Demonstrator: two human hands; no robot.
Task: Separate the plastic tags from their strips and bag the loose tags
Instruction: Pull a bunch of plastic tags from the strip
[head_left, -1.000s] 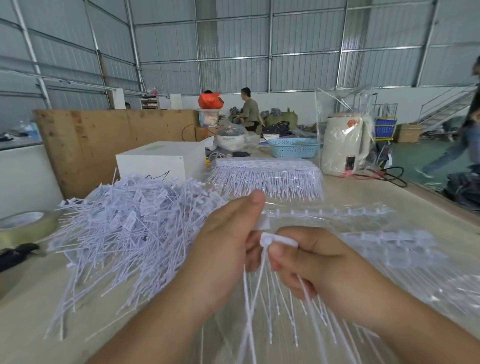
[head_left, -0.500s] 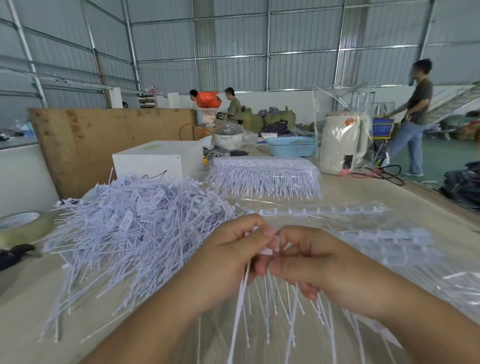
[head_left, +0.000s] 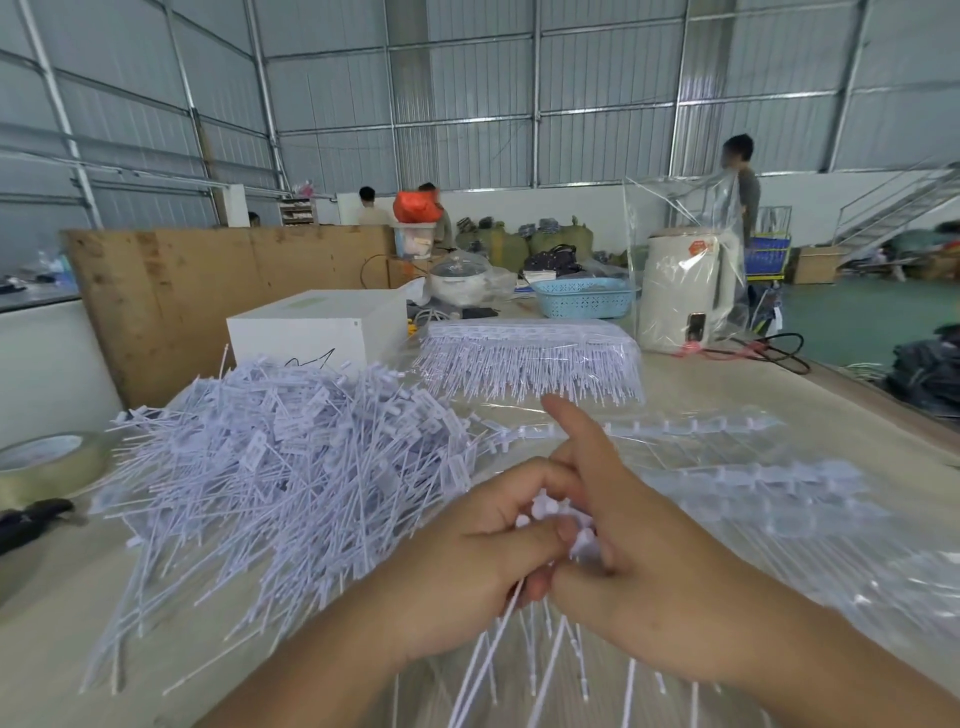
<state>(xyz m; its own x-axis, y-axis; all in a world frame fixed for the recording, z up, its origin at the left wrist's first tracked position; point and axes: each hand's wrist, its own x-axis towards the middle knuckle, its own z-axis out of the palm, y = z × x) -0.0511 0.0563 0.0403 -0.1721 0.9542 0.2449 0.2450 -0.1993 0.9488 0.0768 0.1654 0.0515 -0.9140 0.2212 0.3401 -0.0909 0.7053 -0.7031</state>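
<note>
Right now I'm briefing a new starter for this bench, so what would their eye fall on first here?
First, the big heap of loose white plastic tags spread over the table's left half. Next, the two hands, left hand and right hand, meeting at centre front and pinching a tag strip whose tails hang toward the camera. Behind them lies a neat bundle of unseparated strips, with a wrapped white kettle further right.

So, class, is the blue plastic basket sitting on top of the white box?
No. The blue basket stands on the table further back, to the right of the white box, whose top is bare.
</note>
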